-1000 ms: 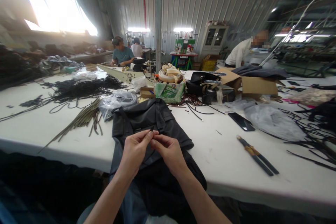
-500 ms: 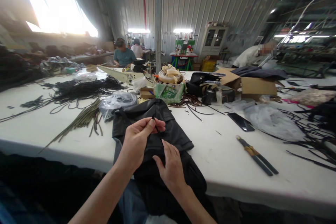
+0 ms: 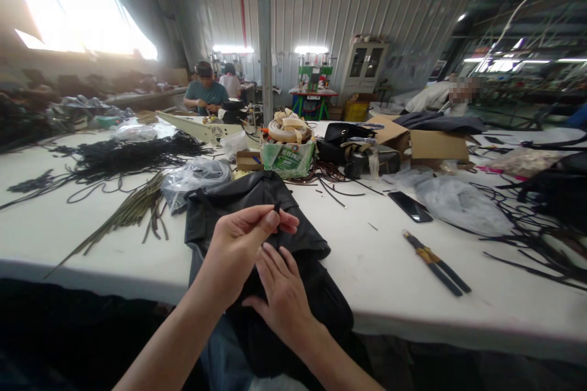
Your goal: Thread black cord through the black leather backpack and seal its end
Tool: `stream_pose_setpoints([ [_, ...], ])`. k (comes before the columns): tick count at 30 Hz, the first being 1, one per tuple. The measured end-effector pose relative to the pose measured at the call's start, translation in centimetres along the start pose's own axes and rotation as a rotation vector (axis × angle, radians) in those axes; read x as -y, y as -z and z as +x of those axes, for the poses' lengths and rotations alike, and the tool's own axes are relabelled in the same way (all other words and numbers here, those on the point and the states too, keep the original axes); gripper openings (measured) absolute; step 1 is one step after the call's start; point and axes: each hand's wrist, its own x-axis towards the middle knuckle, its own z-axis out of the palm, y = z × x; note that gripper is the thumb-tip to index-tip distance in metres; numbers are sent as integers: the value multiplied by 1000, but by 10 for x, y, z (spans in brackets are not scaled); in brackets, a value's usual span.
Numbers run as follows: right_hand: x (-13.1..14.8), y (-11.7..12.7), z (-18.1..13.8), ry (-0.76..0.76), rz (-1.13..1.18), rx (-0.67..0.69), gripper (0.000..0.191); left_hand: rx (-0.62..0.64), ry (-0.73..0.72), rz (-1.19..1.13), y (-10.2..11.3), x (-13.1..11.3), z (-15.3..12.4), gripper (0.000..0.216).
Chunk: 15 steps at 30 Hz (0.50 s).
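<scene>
A black leather-look bag lies over the front edge of the table and hangs down toward my lap. My left hand is closed in a pinch above it, thumb against forefinger, gripping a narrow black strap whose tip pokes up between them. The rest of the strap is largely hidden by my hands. Just below, my right hand rests palm down on the bag with fingers stretched out, the fingertips close to my left hand.
Pliers-like cutters and a phone lie to the right. Black cords and olive strips spread at left. A green box with rolled tape stands behind the bag. Co-workers are across the table.
My left hand has moved slightly right over the bag, still pinching the strap. My right hand has slid left, under the left one. The whole view has shifted a little.
</scene>
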Motion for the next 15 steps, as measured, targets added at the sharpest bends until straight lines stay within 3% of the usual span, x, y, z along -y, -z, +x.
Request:
stream_pose_setpoints([
  [3,-7,-14,-4,34,-30,150,90,-45,-15,70,3,5,1,24],
  [5,-9,-21,-12,32,-53,170,82,-93,-21,103,8,11,2,25],
  [10,-12,-25,-24,27,-2,93,54,-265,-28,102,22,24,0,28],
  [15,-20,-27,-16,110,43,47,14,-298,-13,159,34,25,-6,33],
])
